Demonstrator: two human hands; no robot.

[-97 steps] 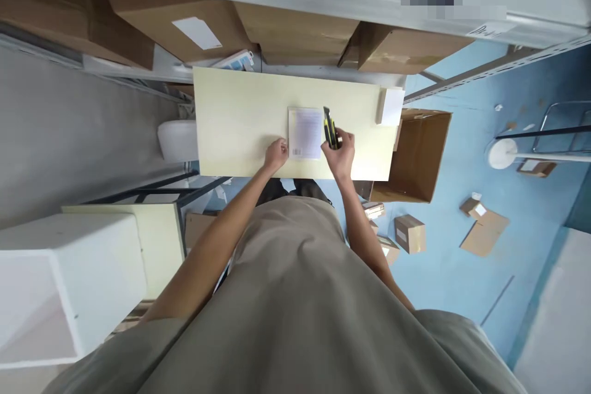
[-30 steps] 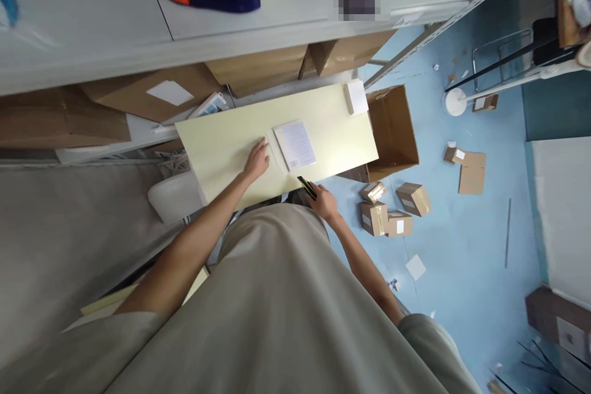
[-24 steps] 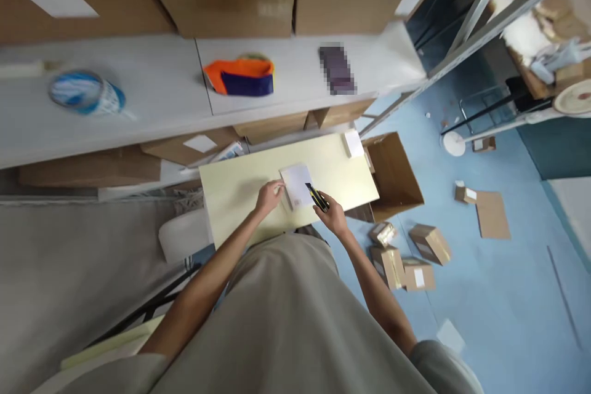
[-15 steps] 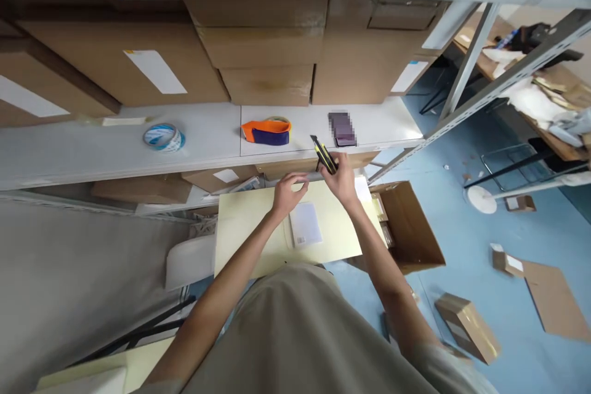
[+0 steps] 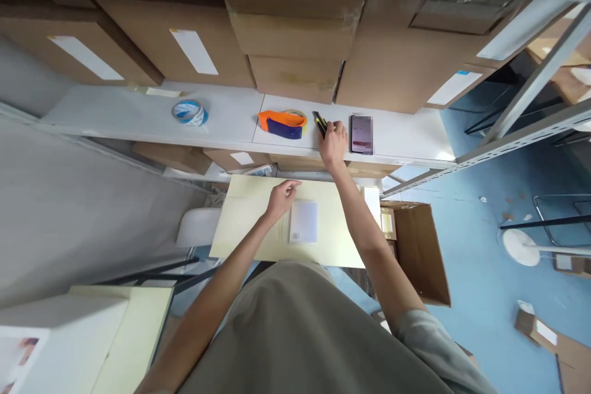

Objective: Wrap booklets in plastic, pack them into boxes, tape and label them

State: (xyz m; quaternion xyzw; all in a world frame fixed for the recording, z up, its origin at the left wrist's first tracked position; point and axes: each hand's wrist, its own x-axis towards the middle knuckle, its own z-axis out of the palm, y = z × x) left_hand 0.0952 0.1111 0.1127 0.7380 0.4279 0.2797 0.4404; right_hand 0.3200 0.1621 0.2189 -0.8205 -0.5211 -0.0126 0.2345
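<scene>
Over the shelf, my right hand [image 5: 333,143] is closed around a black and yellow utility knife [image 5: 319,123], whose tip points up and left. The knife is at the shelf surface; whether it rests there I cannot tell. To the left of it lies an orange and dark blue tape dispenser [image 5: 281,125], and to the right a phone [image 5: 362,135]. My left hand [image 5: 281,199] holds nothing, fingers loosely bent and apart, over the pale yellow tabletop [image 5: 249,215]. Near it on the tabletop lies a thin white-lilac packet [image 5: 303,223] with a small barcode label.
Cardboard boxes [image 5: 295,77] line the back of the white shelf [image 5: 235,114], where a roll of blue and white tape [image 5: 189,112] also sits. An open carton [image 5: 418,246] stands right of the table. A metal shelf post [image 5: 521,135] rises at the right.
My right hand has moved forward with the utility knife, from above the table's back edge to the shelf. My left hand has drawn back slightly. The view has shifted.
</scene>
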